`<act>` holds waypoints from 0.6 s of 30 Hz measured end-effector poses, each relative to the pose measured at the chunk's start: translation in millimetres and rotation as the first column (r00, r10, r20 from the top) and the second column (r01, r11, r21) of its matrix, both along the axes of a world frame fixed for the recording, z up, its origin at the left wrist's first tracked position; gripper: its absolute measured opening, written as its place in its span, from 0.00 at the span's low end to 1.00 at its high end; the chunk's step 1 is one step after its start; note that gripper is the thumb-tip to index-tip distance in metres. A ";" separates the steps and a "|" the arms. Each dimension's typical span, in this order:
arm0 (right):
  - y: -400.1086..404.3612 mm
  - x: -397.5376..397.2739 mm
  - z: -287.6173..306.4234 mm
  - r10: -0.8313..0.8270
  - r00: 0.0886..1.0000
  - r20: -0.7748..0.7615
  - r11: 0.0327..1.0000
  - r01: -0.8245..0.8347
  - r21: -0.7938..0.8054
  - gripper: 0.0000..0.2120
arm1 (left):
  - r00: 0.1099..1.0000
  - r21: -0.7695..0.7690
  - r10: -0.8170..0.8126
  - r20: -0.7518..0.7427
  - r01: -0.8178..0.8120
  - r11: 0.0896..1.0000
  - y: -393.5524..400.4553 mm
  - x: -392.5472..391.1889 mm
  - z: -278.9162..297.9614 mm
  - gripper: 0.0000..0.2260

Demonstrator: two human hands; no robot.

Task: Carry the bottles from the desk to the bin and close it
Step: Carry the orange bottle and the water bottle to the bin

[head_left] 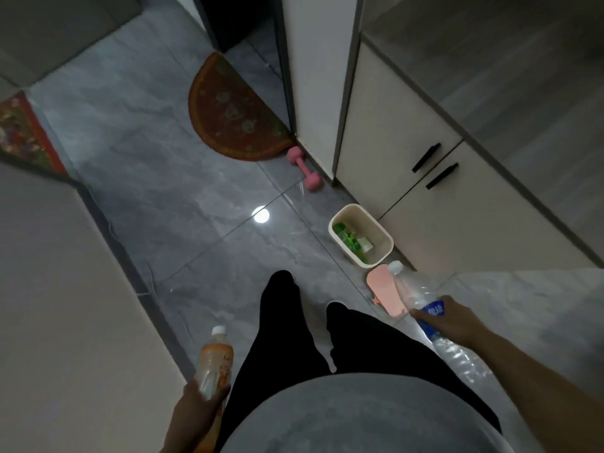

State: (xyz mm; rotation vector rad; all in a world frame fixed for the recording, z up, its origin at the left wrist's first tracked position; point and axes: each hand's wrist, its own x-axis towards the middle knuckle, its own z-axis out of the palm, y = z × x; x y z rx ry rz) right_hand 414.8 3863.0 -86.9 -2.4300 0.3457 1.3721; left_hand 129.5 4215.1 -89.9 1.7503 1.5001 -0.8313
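Note:
My left hand [199, 400] grips an orange drink bottle [214, 361] with a white cap, held low at my left side. A clear water bottle [410, 291] with a blue label and white cap is held in my right hand [447, 318], its cap pointing toward the bin. The cream bin [384, 238] stands open on the floor against the cabinet, ahead of me to the right, with green and white rubbish inside. Its pink lid [380, 291] lies on the floor just in front of the bin, partly behind the water bottle.
Cream cabinets [425, 197] with black handles line the right. A pink dumbbell [304, 168] lies by the cabinet corner, beyond it a red half-round mat [233, 109]. A pale wall or furniture face [65, 305] runs along the left. Grey tiled floor [183, 197] lies ahead.

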 end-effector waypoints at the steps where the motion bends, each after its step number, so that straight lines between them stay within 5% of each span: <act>1: 3.4 -3.2 0.8 -0.017 1.000 -0.008 1.000 0.017 -0.021 0.33 | 0.999 0.009 -0.051 0.004 0.051 0.999 16.5 13.3 -2.0 0.27; 7: 25.2 -44.3 -1.6 -0.170 0.981 -0.092 0.977 0.155 -0.150 0.36 | 0.917 0.023 -0.395 0.056 0.395 0.919 116.0 111.7 -10.1 0.23; 18: 84.6 -59.8 -36.4 -0.382 0.909 -0.164 0.924 0.372 -0.090 0.37 | 0.521 -0.011 -0.849 0.086 0.853 0.522 123.7 283.5 -53.1 0.25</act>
